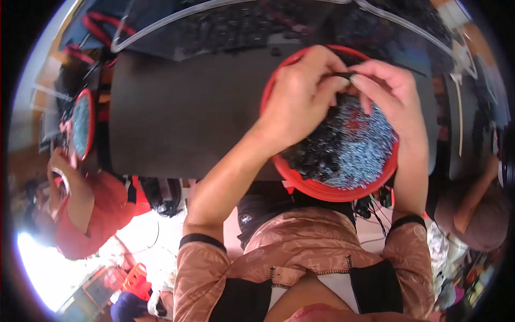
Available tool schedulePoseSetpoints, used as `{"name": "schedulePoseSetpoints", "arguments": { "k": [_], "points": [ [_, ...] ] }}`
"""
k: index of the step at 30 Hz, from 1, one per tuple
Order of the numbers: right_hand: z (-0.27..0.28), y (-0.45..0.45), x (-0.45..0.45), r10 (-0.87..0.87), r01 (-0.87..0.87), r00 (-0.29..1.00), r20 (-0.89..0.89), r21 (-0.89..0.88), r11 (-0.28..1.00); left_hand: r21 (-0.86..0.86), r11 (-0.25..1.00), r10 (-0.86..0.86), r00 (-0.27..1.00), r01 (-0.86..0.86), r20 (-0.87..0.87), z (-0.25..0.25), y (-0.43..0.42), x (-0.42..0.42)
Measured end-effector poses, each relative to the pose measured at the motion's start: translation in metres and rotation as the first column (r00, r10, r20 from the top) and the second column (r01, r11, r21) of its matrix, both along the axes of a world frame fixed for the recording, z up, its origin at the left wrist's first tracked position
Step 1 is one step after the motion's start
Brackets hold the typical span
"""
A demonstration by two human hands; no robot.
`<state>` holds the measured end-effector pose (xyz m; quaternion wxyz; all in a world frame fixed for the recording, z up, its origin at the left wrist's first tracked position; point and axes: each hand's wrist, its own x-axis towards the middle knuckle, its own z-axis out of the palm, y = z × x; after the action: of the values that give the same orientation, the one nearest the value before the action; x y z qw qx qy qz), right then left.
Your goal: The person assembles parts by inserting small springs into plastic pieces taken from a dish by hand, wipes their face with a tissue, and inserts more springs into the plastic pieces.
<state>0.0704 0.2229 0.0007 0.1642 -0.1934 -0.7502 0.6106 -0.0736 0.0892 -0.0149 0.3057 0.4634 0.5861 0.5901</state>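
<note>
- Dark table (171, 112) in a busy workroom; one person in red (96, 214) sits off its left edge, another person (477, 220) off its right.
- Red basin (328, 192) toward the table's right end, its rim reaching past the near edge. Black pieces (319, 155) heap in its left part, thin silvery pieces (367, 155) in its right.
- My left hand (300, 88) and right hand (391, 88) meet above the basin's far rim, thumbs and fingertips pinched closed on a small black piece (346, 75).
- Step in hand, as I judge it: fitting or working that piece by fingertip. Next move seems to call for a steady left pinch and a fine push or twist from the right.
- Hard to make out: the piece's shape, mostly covered by my fingers; whether a silvery piece is in it; the dark clutter past the table's far edge.
</note>
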Motion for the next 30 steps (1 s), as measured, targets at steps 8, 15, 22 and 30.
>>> {"name": "schedulePoseSetpoints", "arguments": {
  "k": [8, 15, 22, 30],
  "points": [
    [0.004, -0.002, 0.004, 0.002, -0.001, 1.000, -0.011, 0.068, 0.998, -0.020, 1.000, 0.019, 0.999, -0.020, -0.049, 0.001, 0.003, 0.003],
    [0.003, 0.001, 0.003, 0.062, -0.062, 0.998, -0.026, 0.008, 0.998, 0.021, 0.999, 0.049, 0.992, -0.047, -0.116, 0.003, 0.001, 0.006],
    [-0.002, -0.005, 0.000, 0.055, -0.055, 0.998, -0.008, -0.020, 0.998, 0.076, 0.996, 0.057, 0.952, -0.036, -0.300, -0.006, 0.000, 0.001],
    [0.004, 0.014, 0.005, 0.180, -0.194, 0.980, -0.079, -0.242, 0.951, 0.028, 1.000, -0.010, 0.999, 0.011, -0.039, 0.003, -0.002, 0.006]
  ]
}}
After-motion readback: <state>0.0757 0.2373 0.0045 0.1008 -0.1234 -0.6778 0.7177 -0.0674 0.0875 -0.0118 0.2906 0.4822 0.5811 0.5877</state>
